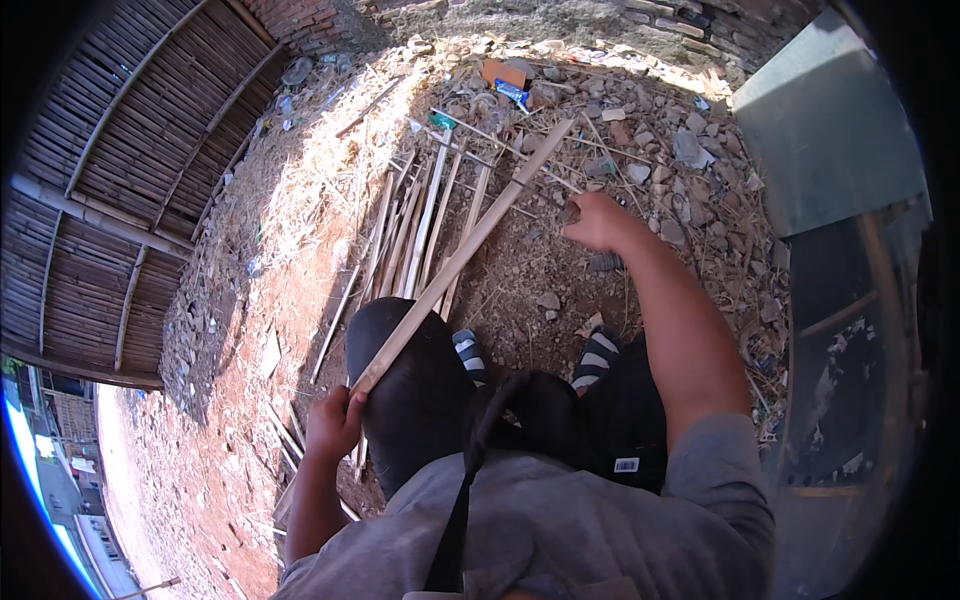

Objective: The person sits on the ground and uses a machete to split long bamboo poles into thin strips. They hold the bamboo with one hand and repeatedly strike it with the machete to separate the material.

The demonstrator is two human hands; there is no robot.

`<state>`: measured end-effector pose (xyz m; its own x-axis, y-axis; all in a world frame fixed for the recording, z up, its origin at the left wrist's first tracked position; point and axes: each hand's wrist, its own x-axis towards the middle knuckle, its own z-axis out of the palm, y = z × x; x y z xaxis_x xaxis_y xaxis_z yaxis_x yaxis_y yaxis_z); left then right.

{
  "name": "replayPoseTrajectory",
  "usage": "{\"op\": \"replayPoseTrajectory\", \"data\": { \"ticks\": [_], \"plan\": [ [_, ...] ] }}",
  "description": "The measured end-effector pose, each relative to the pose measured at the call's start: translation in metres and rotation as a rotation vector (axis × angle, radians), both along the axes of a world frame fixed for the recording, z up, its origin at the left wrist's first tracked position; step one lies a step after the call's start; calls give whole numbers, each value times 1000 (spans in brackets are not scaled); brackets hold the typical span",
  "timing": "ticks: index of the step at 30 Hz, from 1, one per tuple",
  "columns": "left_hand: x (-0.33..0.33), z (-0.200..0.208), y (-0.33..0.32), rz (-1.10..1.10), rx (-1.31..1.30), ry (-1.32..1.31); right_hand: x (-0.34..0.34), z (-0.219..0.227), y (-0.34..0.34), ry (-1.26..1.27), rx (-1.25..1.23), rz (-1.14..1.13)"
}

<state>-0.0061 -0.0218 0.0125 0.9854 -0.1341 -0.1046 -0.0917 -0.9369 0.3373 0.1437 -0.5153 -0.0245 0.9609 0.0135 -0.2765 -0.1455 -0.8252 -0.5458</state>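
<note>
My left hand grips the near end of a long split bamboo strip, which runs over my left knee and slants up to the right, its far end among stones. My right hand is stretched forward over the dirt near a small dark object; whether it holds that object cannot be made out. A pile of several similar bamboo strips lies on the ground just left of the held strip. My feet in striped sandals rest on the dirt below.
A woven bamboo fence curves along the left. Rubble, stones and litter cover the ground ahead. A grey metal sheet stands at the right. Dry straw lies left of the strips. More strips lie beside my left leg.
</note>
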Motion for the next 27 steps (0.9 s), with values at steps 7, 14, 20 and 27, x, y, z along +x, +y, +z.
{"op": "replayPoseTrajectory", "data": {
  "ticks": [7,14,20,27],
  "plan": [
    [-5,-9,-2,-45,26,-68,-41,33,82,-5,-148,574],
    [-7,-19,1,16,25,-95,-8,13,-8,-14,69,-34],
    [-9,-10,-6,9,69,-77,-21,27,28,-49,-13,184],
    [-16,2,-13,33,98,29,-36,44,44,-43,-93,426]
  ]
}}
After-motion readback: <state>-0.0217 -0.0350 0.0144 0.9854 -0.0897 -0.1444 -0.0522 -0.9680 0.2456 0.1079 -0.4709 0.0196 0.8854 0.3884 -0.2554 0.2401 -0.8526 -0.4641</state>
